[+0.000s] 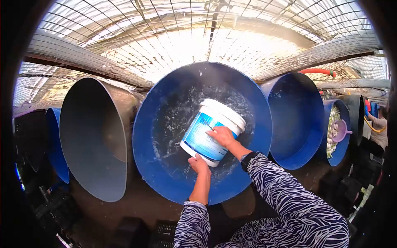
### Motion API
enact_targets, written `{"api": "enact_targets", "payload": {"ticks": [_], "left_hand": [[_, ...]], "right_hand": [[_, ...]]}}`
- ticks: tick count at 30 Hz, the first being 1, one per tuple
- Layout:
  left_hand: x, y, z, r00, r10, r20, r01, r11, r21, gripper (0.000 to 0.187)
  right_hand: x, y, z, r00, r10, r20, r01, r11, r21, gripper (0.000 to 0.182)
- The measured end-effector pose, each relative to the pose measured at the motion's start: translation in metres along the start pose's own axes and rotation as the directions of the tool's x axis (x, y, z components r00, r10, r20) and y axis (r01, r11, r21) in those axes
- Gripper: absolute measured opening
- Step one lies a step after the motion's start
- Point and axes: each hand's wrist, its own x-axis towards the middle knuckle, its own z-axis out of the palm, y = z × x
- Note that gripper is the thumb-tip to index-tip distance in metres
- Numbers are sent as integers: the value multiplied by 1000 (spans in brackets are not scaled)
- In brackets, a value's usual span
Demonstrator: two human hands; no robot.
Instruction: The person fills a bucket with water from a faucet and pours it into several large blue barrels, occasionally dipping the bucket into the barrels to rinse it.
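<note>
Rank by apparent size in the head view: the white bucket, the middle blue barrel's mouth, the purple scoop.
1. middle blue barrel, largest.
2. white bucket, held by both hands.
3. purple scoop, smallest, though farther from the camera.

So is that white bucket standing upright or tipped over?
Tipped. The bucket leans inside the big blue barrel, rim away from the person, with the left hand at its base and the right hand on its side.

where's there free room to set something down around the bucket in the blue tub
Free: the tub's wet floor left of the white bucket, and the grey tub beside it. Crowded: the bucket's lower right, where left hand and right hand grip it.
</note>
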Motion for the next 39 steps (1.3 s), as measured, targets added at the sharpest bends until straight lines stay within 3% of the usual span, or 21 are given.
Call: {"api": "enact_targets", "payload": {"ticks": [2,3,4,5,6,8,9,12,13,14,16,20,23,26,27,28,30,31,33,36,39], "left_hand": [[20,-6,28,1000,-13,-16,11,996,-88,25],[33,-8,28,971,-187,150,214,957,-193,25],[46,-8,27,889,-322,326,413,872,-263,28],[49,-13,26,882,-385,272,411,911,-42,42],[47,-14,25,883,-372,288,408,910,-75,45],[37,-12,19,882,-343,323,403,904,-141,50],[51,-24,22,866,-398,304,468,859,-208,58],[60,-29,9,878,-342,334,449,830,-332,60],[86,-55,8,881,-282,380,445,766,-464,59],[78,-55,-8,893,-272,359,427,765,-482,58],[49,-41,-30,915,-253,315,389,763,-517,55],[-75,32,-90,878,-436,200,477,753,-454,53],[-138,53,-120,863,-343,372,499,693,-520,47],[-220,119,-135,896,-280,344,404,835,-373,37],[-250,144,-135,918,-227,326,329,894,-304,32],[-262,153,-138,891,-119,439,275,910,-310,24],[-311,193,-138,904,11,427,137,940,-314,20],[-332,211,-138,900,68,430,97,932,-350,19],[-357,231,-137,827,192,528,72,896,-439,19],[-405,262,-139,716,327,616,62,849,-524,19],[-434,270,-148,640,382,667,137,797,-588,17]], "right_hand": [[6,17,12,998,-49,-46,49,999,10,49],[6,22,18,995,-81,-63,82,997,13,49],[-2,18,22,998,25,-49,-24,1000,17,48],[-10,17,16,992,74,-104,-73,997,18,48],[-19,8,2,979,120,-162,-119,993,20,48],[-28,3,-43,981,190,-31,-186,977,108,47],[-28,20,-41,993,108,-51,-99,982,158,49],[-58,-17,-80,990,122,67,-135,961,241,53],[-67,-23,-80,997,68,27,-72,971,229,55],[-77,-30,-81,999,26,-27,-21,983,185,51],[-99,-53,-105,999,10,38,-17,983,181,47],[-130,-82,-151,988,-148,49,138,976,167,44],[-158,-124,-214,978,-191,86,175,970,168,44],[-175,-139,-269,977,-210,41,206,975,84,46],[-177,-140,-285,972,-233,-15,234,971,57,46],[-177,-137,-296,964,-257,-71,260,965,31,47],[-174,-129,-313,953,-270,-138,295,931,215,44],[-177,-134,-324,934,-296,-198,329,930,163,44],[-195,-156,-353,910,-306,-281,342,936,87,44],[-195,-162,-379,858,-371,-355,436,891,123,39],[-217,-183,-392,846,-343,-407,350,935,-62,41]]}}
